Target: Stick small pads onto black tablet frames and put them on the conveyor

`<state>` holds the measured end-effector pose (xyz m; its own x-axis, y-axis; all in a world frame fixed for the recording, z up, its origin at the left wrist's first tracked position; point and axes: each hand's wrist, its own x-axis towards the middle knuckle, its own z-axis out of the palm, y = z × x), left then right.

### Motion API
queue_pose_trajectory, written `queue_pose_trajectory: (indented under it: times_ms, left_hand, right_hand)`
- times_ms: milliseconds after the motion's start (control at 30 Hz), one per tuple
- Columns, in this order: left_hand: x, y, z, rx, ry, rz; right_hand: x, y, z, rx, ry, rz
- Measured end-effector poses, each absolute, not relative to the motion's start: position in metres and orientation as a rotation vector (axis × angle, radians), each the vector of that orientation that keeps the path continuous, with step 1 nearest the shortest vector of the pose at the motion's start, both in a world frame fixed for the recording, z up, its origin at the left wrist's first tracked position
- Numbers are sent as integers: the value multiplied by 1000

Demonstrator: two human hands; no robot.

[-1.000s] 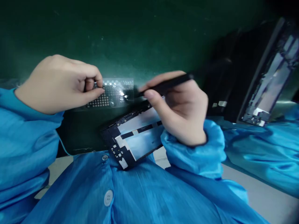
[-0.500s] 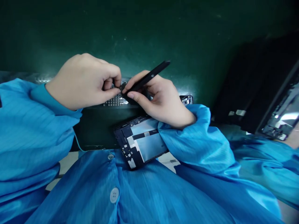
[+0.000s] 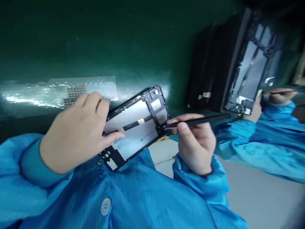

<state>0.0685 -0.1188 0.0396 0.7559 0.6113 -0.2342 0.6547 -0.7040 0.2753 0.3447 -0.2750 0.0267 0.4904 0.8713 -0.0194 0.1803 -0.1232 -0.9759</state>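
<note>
At green tabletop (image 3: 124,41) edge: device frame (image 3: 143,135); grey floor (image 3: 252,184) below.

- Head camera: above the opened mobile-device frame (image 3: 137,130), on the side of the blue smock (image 3: 145,197).
- Faces forward and down across that frame.
- Looks from near it.

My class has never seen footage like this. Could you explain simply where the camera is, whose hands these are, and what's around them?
There is no machine: these are a person's bare hands, seen by a camera worn on the head, looking forward and down. The left hand grips a flat device frame. The right hand holds a slim dark tool, its tip at the frame's right end. On the green surface lies a clear sheet carrying small dark squares. At right are a similar frame and a co-worker's hand.
</note>
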Motion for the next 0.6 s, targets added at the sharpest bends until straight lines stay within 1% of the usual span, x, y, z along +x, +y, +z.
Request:
queue_pose_trajectory:
  times_ms: [100,233,400,600]
  left_hand:
    - [73,-133,29,2566,874,-228]
    - [68,-130,23,2574,803,-238]
    - [68,-132,25,2585,857,-129]
    - [66,-130,22,2518,887,-108]
  right_hand:
    - [347,-309,10,-1704,-887,730]
    - [340,-317,-7,-1655,-889,664]
    - [339,-315,-9,-1619,-960,678]
    - [340,-314,-8,-1644,-1077,632]
